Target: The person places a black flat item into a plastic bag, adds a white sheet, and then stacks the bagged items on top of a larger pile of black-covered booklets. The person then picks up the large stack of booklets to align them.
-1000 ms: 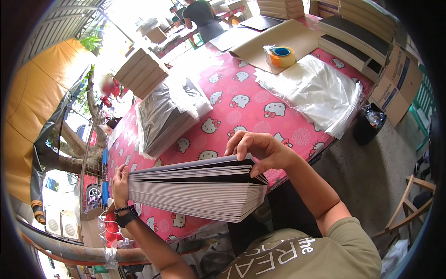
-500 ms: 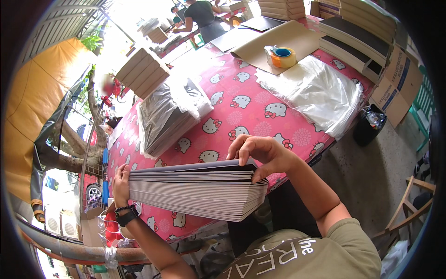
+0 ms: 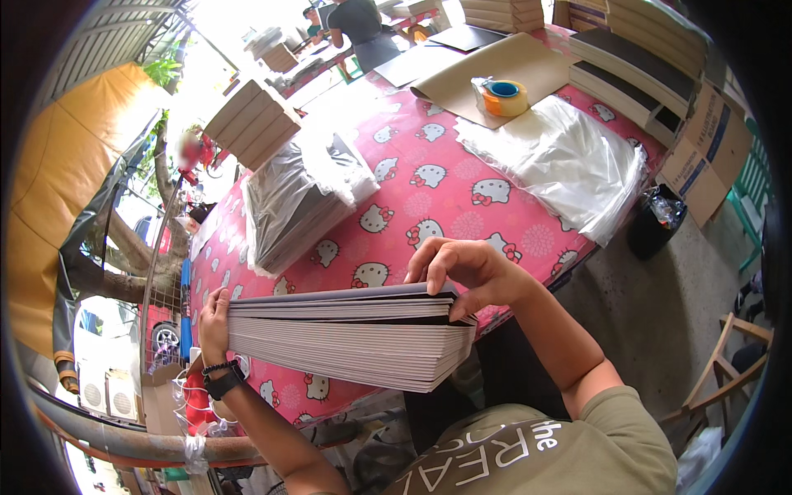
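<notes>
A thick stack of boards (image 3: pixel 346 346), pale at the edges with dark faces, is tilted at the near edge of the table. My left hand (image 3: pixel 215 323) grips its left end, the fingers behind and partly hidden. At the far right corner, my right hand (image 3: pixel 470 271) pinches the upper boards between thumb and fingers. A dark gap shows below this pinched group, widest at the right end. On the pink patterned tablecloth (image 3: pixel 396 219) beyond lies a pile of plastic-wrapped dark boards (image 3: pixel 301 206).
Clear plastic sheets (image 3: pixel 561 161) lie at the right, near a tape roll (image 3: pixel 503 97) on brown paper (image 3: pixel 528 70). Wrapped bundles (image 3: pixel 252 124) stand far left, and dark-topped stacks (image 3: pixel 631 66) far right. A black bin (image 3: pixel 657 221) stands beside the table. A person (image 3: pixel 359 33) works beyond.
The gap at the stack's right corner has shifted lower, with more boards above it under my right hand. Both hands stay in nearly the same place.
</notes>
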Demonstrator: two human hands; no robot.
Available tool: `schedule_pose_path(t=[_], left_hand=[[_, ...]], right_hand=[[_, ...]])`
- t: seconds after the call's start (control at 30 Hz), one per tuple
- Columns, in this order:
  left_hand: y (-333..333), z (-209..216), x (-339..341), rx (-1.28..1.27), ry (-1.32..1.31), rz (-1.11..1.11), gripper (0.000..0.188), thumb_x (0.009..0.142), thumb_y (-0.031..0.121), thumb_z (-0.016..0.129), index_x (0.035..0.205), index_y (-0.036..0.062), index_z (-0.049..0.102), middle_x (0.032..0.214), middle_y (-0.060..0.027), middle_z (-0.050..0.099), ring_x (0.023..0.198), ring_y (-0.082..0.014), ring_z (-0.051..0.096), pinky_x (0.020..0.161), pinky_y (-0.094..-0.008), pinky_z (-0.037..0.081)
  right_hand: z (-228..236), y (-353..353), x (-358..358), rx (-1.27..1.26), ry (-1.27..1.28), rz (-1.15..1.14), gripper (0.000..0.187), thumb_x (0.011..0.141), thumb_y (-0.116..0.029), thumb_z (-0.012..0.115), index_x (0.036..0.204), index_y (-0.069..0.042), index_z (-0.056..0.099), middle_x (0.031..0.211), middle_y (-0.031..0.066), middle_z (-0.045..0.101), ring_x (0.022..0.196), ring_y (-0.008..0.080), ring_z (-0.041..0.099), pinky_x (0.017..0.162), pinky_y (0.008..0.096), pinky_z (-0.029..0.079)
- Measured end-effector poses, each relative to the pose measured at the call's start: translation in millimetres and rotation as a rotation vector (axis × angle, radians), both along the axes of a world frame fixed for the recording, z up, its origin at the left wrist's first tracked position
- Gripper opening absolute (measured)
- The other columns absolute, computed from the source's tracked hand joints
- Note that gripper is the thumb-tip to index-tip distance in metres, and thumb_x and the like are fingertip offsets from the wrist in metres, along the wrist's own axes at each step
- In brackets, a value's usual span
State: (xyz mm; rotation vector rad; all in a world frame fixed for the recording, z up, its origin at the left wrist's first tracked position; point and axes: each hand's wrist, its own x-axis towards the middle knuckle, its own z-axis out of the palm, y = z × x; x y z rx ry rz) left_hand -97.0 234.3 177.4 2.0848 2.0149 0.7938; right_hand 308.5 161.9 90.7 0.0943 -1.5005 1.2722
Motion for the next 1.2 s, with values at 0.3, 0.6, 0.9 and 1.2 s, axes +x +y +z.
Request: schedule_pose_path(t=[0.3,0.6,0.9,1.2], left_hand=[[1.1,1.3,1.8,0.001,0.015,0.001,0.050,0.087,0.043,0.044,0.107,-0.0016,0.054,0.093,-0.0145,0.059,0.087,-0.0191,0.054,0.080,-0.0285,0.040],[11.3,-0.7,-2.6,0.012,0.025,-0.030,0.049,0.087,0.043,0.044,0.106,-0.0010,0.054,0.094,-0.0141,0.059,0.089,-0.0199,0.055,0.080,-0.0288,0.040],[10.2,2.4,3.5,-0.021,0.044,-0.002,0.048,0.089,0.041,0.042,0.107,-0.0015,0.054,0.097,-0.0140,0.059,0.091,-0.0197,0.053,0.083,-0.0286,0.038],[9.4,-0.3,-0.9,0.022,0.053,-0.012,0.046,0.088,0.040,0.044,0.105,-0.0008,0.055,0.093,-0.0150,0.060,0.087,-0.0214,0.055,0.079,-0.0302,0.040]], right_hand=[[3.1,-7.9,4.1,0.032,-0.019,-0.311,0.018,0.080,-0.010,0.059,0.096,-0.003,0.061,0.108,0.0141,0.049,0.096,0.0193,0.051,0.084,0.0316,0.040],[6.1,-12.6,7.6,0.184,-0.114,-0.421,0.013,0.080,-0.005,0.055,0.091,-0.006,0.062,0.107,0.0110,0.049,0.095,0.0176,0.049,0.081,0.0301,0.041],[2.4,-10.4,0.5,0.199,-0.126,-0.501,0.048,0.054,-0.034,0.080,0.086,-0.009,0.054,0.107,0.0094,0.047,0.097,0.0197,0.047,0.081,0.0340,0.039],[-0.5,-7.4,-3.3,0.179,-0.101,-0.481,0.048,0.052,-0.034,0.079,0.085,-0.010,0.053,0.105,0.0087,0.046,0.097,0.0190,0.047,0.081,0.0335,0.039]])
